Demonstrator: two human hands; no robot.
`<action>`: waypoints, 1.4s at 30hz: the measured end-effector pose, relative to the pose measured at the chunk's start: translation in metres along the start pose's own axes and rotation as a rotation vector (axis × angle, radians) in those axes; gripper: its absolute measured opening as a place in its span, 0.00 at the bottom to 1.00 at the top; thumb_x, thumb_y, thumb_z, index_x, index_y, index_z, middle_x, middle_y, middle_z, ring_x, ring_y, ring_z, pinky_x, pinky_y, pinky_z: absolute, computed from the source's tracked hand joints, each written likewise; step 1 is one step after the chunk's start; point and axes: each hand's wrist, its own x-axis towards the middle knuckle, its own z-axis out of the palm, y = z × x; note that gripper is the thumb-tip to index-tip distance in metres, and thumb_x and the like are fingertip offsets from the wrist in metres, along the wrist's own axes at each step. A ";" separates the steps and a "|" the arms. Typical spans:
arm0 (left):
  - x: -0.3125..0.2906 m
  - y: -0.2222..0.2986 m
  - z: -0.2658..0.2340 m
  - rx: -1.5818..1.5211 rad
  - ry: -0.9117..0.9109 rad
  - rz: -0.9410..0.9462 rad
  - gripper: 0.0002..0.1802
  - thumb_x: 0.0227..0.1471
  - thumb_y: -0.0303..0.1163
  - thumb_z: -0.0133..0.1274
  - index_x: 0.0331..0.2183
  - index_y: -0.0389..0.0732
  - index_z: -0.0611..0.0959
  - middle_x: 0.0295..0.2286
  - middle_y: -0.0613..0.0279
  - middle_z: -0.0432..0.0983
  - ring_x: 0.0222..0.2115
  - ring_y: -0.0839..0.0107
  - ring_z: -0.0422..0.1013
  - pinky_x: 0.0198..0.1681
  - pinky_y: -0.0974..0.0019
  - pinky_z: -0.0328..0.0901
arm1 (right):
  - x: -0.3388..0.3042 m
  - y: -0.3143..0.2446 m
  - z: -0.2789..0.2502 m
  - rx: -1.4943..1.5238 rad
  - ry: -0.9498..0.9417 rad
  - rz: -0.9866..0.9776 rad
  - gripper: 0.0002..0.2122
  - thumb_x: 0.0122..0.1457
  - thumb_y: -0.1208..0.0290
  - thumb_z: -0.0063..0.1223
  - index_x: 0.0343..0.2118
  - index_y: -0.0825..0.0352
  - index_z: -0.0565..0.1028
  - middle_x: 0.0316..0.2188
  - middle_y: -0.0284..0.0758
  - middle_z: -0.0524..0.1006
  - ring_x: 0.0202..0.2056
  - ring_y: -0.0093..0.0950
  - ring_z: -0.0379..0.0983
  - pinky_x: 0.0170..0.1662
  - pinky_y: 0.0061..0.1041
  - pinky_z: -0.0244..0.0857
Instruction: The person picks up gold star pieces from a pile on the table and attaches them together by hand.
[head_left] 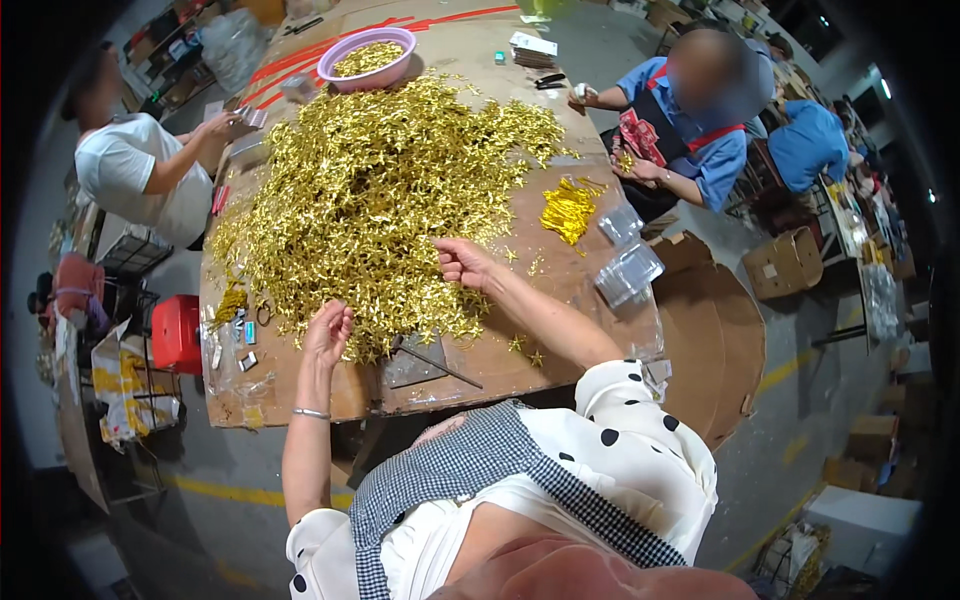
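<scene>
At pile's near edge, left hand [328, 335], right hand [462, 262], gold pile [370, 190]

The heap of gold bows [370, 190] fills most of the surface [300, 395] — bare board shows only along the near edge and right of the heap, where a grey metal piece [415, 362], clear plastic bags [628, 270] and a small bundle of bows [568, 208] stand in the way.

Wearer's top: white w/ black polka dots, short puffy sleeves ending above the elbows, forearms bare. Front has a wide collar/panel in small black-and-white gingham check, running diagonally across the chest, plain white fabric below it. Thin silver bangle on wrist of left hand [328, 335]. Right hand [462, 263] bare, no rings visible.
</scene>
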 end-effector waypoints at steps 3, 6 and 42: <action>-0.023 0.017 0.038 0.191 -0.108 0.110 0.19 0.45 0.28 0.52 0.41 0.37 0.67 0.33 0.56 0.69 0.32 0.69 0.70 0.31 0.72 0.68 | -0.032 -0.019 0.048 -1.613 0.023 -0.340 0.21 0.42 0.63 0.59 0.37 0.63 0.64 0.31 0.36 0.65 0.33 0.28 0.61 0.34 0.30 0.58; -0.008 0.017 0.060 1.394 -0.211 0.583 0.46 0.34 0.38 0.61 0.53 0.42 0.55 0.53 0.48 0.48 0.54 0.55 0.45 0.55 0.56 0.45 | -0.051 -0.029 0.088 -2.391 -0.139 -0.228 0.37 0.36 0.57 0.63 0.51 0.59 0.58 0.50 0.41 0.57 0.51 0.38 0.53 0.52 0.39 0.53; -0.112 -0.175 -0.085 0.509 -0.038 -0.220 0.07 0.48 0.32 0.49 0.29 0.38 0.75 0.22 0.64 0.72 0.21 0.76 0.69 0.24 0.74 0.65 | -0.084 0.131 0.022 -0.522 0.000 0.263 0.18 0.52 0.58 0.48 0.11 0.60 0.59 0.07 0.22 0.55 0.08 0.13 0.47 0.10 0.14 0.39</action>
